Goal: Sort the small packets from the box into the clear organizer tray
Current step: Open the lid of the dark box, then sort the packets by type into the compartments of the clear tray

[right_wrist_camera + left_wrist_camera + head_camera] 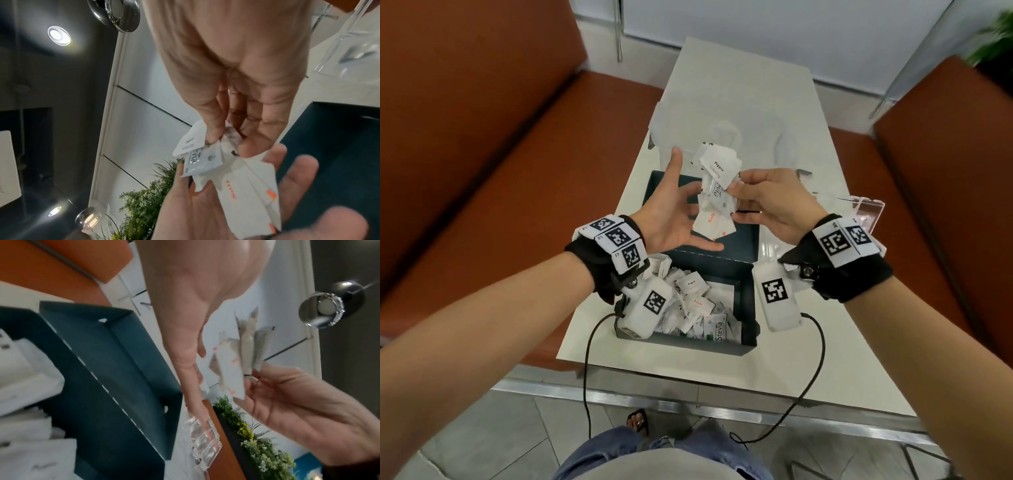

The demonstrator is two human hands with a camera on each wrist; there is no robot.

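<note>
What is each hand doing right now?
Left hand: open, palm up beside the bunch of packets.
Right hand: pinching that bunch of packets.

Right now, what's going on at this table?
A person is sorting packets. The right hand pinches a bunch of packets above the open dark box, while the left hand is spread open beside them, fingers touching the bunch. More packets are in the box. The clear tray sits at the right, apparently nothing in it yet.
</note>
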